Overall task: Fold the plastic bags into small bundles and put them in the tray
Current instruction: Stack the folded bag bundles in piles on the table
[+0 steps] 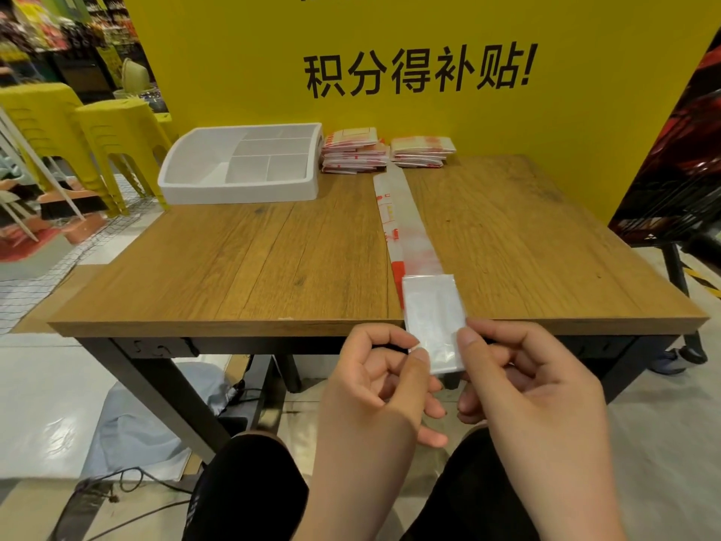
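The left hand (374, 376) pinches the near left corner of the plastic bag (407, 228) between thumb and forefinger, its other fingers curled beneath. The right hand (526, 380) grips the near right edge, thumb on top. The bag is flattened into a long narrow strip. Its near end is doubled back into a short white flap (433, 310) that overhangs the front edge of the desk (234, 267), where the hands hold it. The strip's long axis runs straight away from the person across the desk, leaning slightly left, with red print along its left edge. Its far end almost reaches two stacks of folded bags (353, 154) at the back. Left of the stacks sits the white tray (238, 189), split by dividers into several compartments; only white floors show inside.
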### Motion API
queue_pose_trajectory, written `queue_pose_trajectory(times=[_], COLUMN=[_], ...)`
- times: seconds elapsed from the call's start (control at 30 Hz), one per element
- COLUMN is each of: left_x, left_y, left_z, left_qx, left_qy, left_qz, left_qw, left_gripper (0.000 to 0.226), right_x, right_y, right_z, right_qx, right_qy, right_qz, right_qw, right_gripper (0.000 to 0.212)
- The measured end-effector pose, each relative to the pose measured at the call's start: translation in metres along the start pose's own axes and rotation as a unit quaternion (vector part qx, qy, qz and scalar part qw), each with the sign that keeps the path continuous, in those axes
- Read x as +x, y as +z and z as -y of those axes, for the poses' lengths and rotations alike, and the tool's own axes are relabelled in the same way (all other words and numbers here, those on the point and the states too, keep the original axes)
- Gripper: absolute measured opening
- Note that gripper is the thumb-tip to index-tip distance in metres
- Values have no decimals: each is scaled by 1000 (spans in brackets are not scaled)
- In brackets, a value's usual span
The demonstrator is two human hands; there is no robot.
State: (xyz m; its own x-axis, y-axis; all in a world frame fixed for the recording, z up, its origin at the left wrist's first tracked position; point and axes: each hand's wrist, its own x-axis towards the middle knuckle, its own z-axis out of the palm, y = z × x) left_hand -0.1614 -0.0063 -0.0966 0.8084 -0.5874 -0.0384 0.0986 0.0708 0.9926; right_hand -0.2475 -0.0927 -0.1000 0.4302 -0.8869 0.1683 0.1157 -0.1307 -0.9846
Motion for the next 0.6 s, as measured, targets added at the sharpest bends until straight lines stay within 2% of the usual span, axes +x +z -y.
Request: queue_pose_trajectory(times=[0.13, 0.2, 0.23, 0.27, 0.33, 0.37, 0.4, 0.43, 0.5, 0.6], left_x=[1, -2, -3, -4, 1, 8, 16, 26, 40, 50], left_y=[0, -4, -9, -15, -26, -29, -30, -30, -29, -34], left_z=[-2, -5, -7, -10, -21, -25, -26, -26, -24, -19], left_qx=[19, 70, 131, 227, 418, 468, 494, 510, 540, 569], left_qy=[-5, 8, 44, 113, 279, 335, 363, 363, 310, 295], left_qz=[-3, 18, 34, 39, 7, -2, 14, 51, 131, 159], left_qw=[1000, 997, 990, 967, 865, 818, 790, 778, 771, 751], left_gripper=[11, 13, 12, 12, 18, 23, 30, 38, 57, 67], right_x=[0, 0, 0, 1, 1, 2, 3, 4, 7, 13], right_y=[2, 3, 2, 2, 0, 0, 0, 0, 1, -6], right_z=[-2, -2, -2, -1, 1, 2, 4, 5, 8, 13], right_qx=[-3, -6, -10, -15, -31, -46, -66, -87, -133, -241], right_qy=[1, 3, 3, 4, 2, -3, -11, -21, -50, -140], right_qz=[-19, -20, -19, -19, -14, -9, -1, 9, 30, 61], right_qw=[1000, 1000, 1000, 1000, 999, 999, 998, 996, 989, 958], right_gripper=[4, 5, 5, 5, 5, 5, 5, 6, 7, 4])
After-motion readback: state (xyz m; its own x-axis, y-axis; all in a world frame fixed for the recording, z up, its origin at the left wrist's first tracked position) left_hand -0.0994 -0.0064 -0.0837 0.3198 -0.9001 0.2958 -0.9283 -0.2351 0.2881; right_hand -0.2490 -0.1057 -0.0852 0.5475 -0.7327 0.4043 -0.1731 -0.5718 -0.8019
